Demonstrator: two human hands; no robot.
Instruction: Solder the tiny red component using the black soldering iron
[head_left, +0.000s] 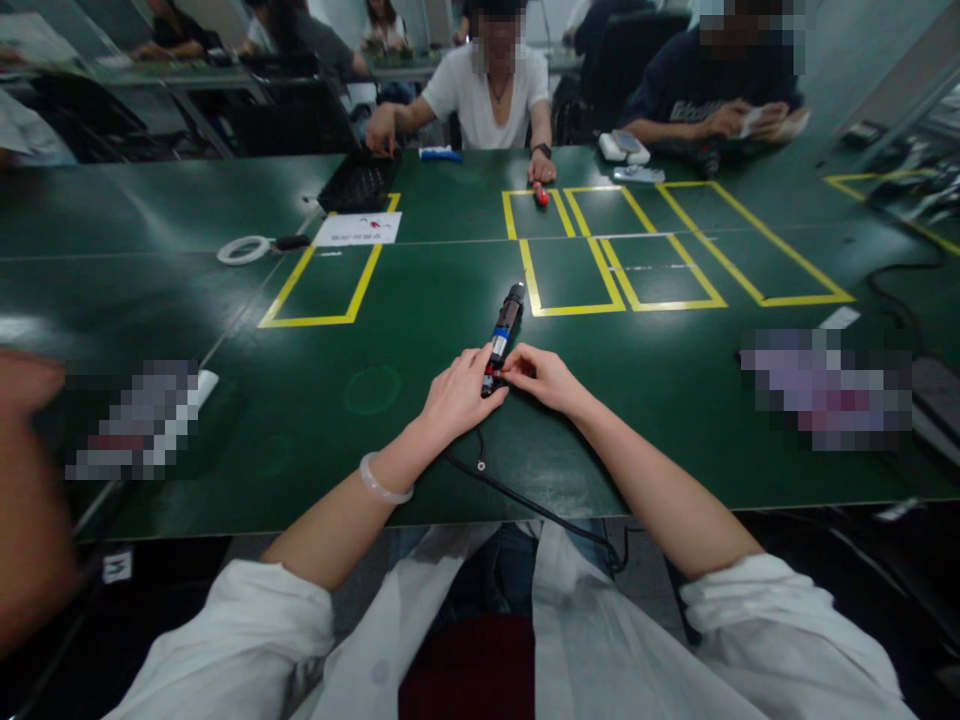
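A black corded tool that looks like an electric screwdriver (508,312) lies on the green table, its narrow tip pointing away from me. It has a blue and silver band. My left hand (459,395) is closed around its rear end, with the fingers over the top and the thumb on the near side. From the right, my right hand (546,377) pinches at a small red part (491,372) on that rear end; the fingertips hide just what they grip. The black cord (517,490) runs from the tool over the table's near edge.
Yellow tape frames (577,308) mark the green table (300,400). A paper sheet (356,230), a black tray (356,180) and a white cable coil (244,250) are at the back left. Blurred-out items lie at both sides. Two people sit opposite; one's hand touches a red object (541,195).
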